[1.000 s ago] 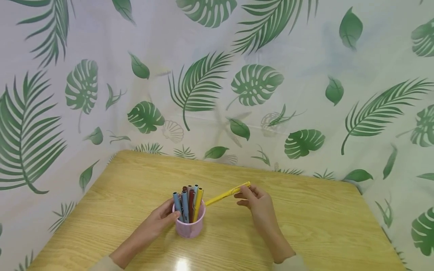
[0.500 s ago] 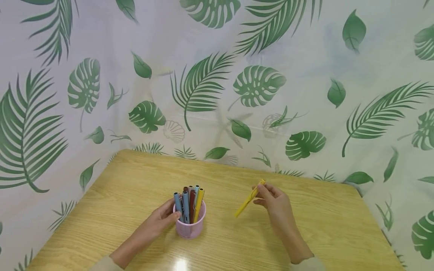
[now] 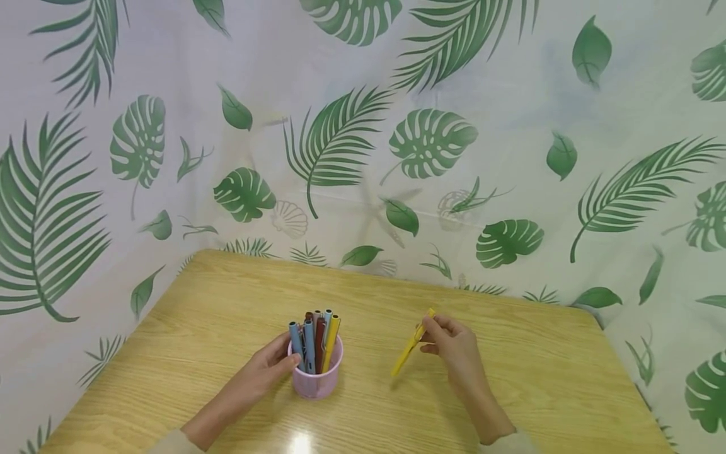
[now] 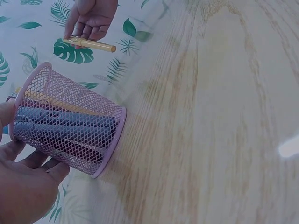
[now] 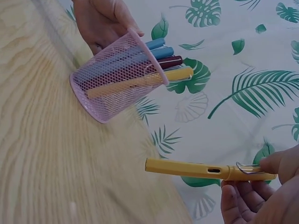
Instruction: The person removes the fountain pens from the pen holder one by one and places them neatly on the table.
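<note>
My left hand (image 3: 265,371) holds a pink mesh pen cup (image 3: 315,387) by its side, with the thumb at the rim. The cup stands upright on the wooden table, filled with several blue, dark red and other pens, plus a yellow pen (image 3: 330,343) on its right side. To the right of the cup, my right hand (image 3: 458,354) pinches a second yellow pen (image 3: 409,350) near its clip end. This pen slants down to the left, its free end low over the table. The right wrist view shows its wire clip and a small window in the barrel (image 5: 187,167).
The wooden table (image 3: 227,302) extends behind and to both sides of the cup. A white sheet printed with green leaves (image 3: 363,208) rises along its back and sides. Light glares off the tabletop near the front.
The right hand has moved right with the yellow pen, away from the cup, then slightly back left and down. The pen has swung to a steeper slant. The left hand stays on the cup.
</note>
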A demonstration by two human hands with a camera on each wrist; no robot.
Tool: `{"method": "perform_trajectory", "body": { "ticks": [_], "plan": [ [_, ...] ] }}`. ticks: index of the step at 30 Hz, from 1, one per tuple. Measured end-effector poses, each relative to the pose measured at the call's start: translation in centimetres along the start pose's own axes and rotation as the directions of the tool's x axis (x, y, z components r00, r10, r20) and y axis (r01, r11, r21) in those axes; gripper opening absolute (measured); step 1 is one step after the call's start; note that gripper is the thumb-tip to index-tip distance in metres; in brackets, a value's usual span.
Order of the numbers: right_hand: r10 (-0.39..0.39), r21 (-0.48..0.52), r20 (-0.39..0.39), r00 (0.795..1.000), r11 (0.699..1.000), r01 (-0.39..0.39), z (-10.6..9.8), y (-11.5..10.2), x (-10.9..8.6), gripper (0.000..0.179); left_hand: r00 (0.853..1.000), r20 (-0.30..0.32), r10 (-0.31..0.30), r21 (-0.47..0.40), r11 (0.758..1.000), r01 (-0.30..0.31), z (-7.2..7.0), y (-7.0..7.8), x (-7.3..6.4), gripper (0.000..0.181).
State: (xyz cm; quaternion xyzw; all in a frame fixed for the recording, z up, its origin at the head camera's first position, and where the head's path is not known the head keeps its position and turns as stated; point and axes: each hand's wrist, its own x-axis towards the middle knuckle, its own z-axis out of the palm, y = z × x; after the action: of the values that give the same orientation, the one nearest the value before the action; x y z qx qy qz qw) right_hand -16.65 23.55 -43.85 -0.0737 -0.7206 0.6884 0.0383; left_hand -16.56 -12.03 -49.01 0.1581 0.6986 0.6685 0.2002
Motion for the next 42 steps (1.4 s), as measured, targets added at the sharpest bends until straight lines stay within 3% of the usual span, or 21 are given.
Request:
{"method": "perform_trajectory", "body": {
  "ticks": [7, 28, 42],
  "plan": [
    [0.035, -0.070, 0.001, 0.999, 0.997, -0.034, 1.1, 0.8, -0.2, 0.032, 1.000, 0.011, 0.008, -0.002, 1.000, -0.008, 0.0, 0.1, -0.1, 0.070],
    [0.074, -0.106, 0.036, 0.997, 0.992, -0.069, 4.7, 3.0, -0.7, 0.032, 1.000, -0.018, -0.014, -0.009, 1.000, 0.014, 0.1, 0.1, -0.1, 0.071],
    [0.005, -0.239, 0.049, 0.999, 0.971, 0.007, 6.3, 4.3, -1.0, 0.040, 1.000, -0.002, -0.003, -0.011, 1.000, 0.003, 0.3, 0.3, -0.2, 0.071]
  ]
}}
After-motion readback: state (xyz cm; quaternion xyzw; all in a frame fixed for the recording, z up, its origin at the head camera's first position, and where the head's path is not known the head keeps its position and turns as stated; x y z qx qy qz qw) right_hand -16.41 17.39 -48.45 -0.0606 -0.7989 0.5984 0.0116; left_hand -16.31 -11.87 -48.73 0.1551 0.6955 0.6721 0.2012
